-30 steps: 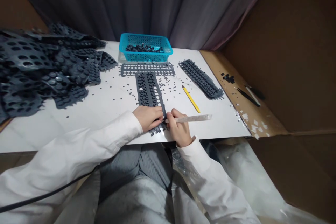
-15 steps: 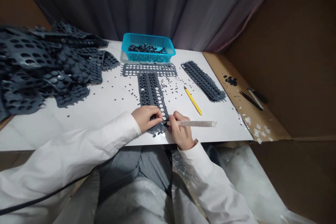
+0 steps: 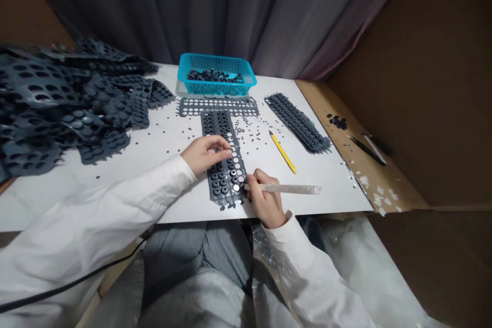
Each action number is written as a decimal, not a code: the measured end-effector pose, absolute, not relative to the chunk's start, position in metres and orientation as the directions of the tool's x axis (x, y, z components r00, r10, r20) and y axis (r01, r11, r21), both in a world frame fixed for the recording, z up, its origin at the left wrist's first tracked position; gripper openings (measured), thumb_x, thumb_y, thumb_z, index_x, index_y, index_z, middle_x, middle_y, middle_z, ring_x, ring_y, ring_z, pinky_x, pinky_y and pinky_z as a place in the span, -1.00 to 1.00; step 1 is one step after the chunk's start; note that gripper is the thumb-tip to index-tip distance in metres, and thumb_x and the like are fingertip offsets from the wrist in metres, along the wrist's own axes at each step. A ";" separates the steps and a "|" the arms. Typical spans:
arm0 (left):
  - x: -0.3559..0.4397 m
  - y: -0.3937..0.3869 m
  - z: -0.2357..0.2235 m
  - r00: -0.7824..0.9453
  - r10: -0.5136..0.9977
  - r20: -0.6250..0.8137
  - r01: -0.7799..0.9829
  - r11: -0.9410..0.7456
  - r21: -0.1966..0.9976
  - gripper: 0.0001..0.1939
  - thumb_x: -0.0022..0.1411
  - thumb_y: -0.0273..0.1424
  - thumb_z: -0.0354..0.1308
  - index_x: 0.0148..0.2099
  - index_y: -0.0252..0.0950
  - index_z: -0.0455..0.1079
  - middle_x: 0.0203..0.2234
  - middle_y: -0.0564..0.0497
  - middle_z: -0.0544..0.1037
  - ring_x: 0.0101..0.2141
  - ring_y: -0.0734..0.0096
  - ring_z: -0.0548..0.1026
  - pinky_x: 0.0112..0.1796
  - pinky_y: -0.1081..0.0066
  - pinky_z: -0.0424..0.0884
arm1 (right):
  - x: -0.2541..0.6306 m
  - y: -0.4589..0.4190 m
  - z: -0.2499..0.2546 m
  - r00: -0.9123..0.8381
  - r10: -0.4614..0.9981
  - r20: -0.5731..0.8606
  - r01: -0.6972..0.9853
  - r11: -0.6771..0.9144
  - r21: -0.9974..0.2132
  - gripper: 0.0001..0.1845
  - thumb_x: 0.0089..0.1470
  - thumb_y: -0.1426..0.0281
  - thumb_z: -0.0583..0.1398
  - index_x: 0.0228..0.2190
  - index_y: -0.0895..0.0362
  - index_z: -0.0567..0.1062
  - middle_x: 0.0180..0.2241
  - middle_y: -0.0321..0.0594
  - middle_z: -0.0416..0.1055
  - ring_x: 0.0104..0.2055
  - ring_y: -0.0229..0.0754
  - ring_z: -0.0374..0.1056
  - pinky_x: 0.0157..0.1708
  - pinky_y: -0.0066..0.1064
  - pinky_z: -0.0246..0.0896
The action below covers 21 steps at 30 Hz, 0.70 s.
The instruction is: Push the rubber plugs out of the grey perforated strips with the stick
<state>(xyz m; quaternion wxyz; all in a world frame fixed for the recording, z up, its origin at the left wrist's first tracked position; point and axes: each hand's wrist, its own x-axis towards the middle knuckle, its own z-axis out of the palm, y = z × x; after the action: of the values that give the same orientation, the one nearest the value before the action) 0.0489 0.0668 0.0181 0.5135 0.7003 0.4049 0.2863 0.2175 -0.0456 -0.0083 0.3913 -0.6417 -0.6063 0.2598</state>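
A long dark rubber strip (image 3: 223,156) full of round parts lies lengthwise on the white table (image 3: 165,143) in front of me. My left hand (image 3: 203,152) hovers over its middle with fingers curled in a pinch; what it holds is too small to name. My right hand (image 3: 263,200) rests at the strip's near right corner, closed on a pale flat tool (image 3: 290,189) whose tip points at the strip's edge.
A blue basket (image 3: 215,74) with dark round parts stands at the back. An emptied strip (image 3: 217,106) lies before it, another full strip (image 3: 296,122) to the right, a yellow pencil (image 3: 282,151) between. A heap of dark sheets (image 3: 57,102) fills the left. Tweezers (image 3: 367,147) lie on cardboard.
My left hand has lifted from the strip's near end and moved away from me to its middle. The right hand with the tool has stayed at the near right corner.
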 end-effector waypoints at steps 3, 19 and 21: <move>0.049 0.114 0.035 0.364 0.930 0.056 0.266 -0.161 0.950 -0.78 -0.08 -0.36 0.27 -0.38 -0.37 0.38 -0.49 0.06 0.46 -0.47 0.53 0.35 -0.40 0.53 0.25 | 0.218 -0.046 -0.009 0.131 0.982 0.137 0.566 0.040 -0.823 -0.62 0.15 0.30 0.00 -0.67 0.07 0.12 -0.72 -0.36 0.20 -0.62 -0.29 0.15 -0.54 -0.44 0.01; 0.068 0.186 0.058 0.713 0.680 -0.171 -0.175 0.409 0.896 -0.59 0.17 -0.04 0.02 -0.37 -0.34 0.27 -0.54 0.13 0.32 -0.75 0.80 -0.12 -0.72 0.64 -0.10 | 0.222 -0.048 -0.020 0.170 0.982 0.081 0.476 -0.010 -0.879 -0.60 0.16 0.20 -0.02 -0.65 0.08 0.15 -0.68 -0.33 0.16 -0.57 -0.25 0.14 -0.56 -0.43 -0.01; 0.072 0.176 0.062 0.750 0.637 -0.178 -0.150 0.426 0.892 -0.55 0.19 0.00 -0.04 -0.40 -0.34 0.21 -0.55 0.15 0.28 -0.74 0.80 -0.12 -0.71 0.63 -0.09 | 0.222 -0.048 -0.022 0.180 0.982 0.060 0.478 -0.034 -0.878 -0.59 0.16 0.18 -0.02 -0.65 0.08 0.15 -0.67 -0.32 0.17 -0.57 -0.24 0.14 -0.56 -0.43 0.00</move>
<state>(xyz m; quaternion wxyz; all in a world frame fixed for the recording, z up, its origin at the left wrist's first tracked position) 0.0719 0.1763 0.0621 0.8048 0.4768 0.2553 0.2446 0.2222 -0.0479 -0.0216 0.4094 -0.6499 -0.5617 0.3075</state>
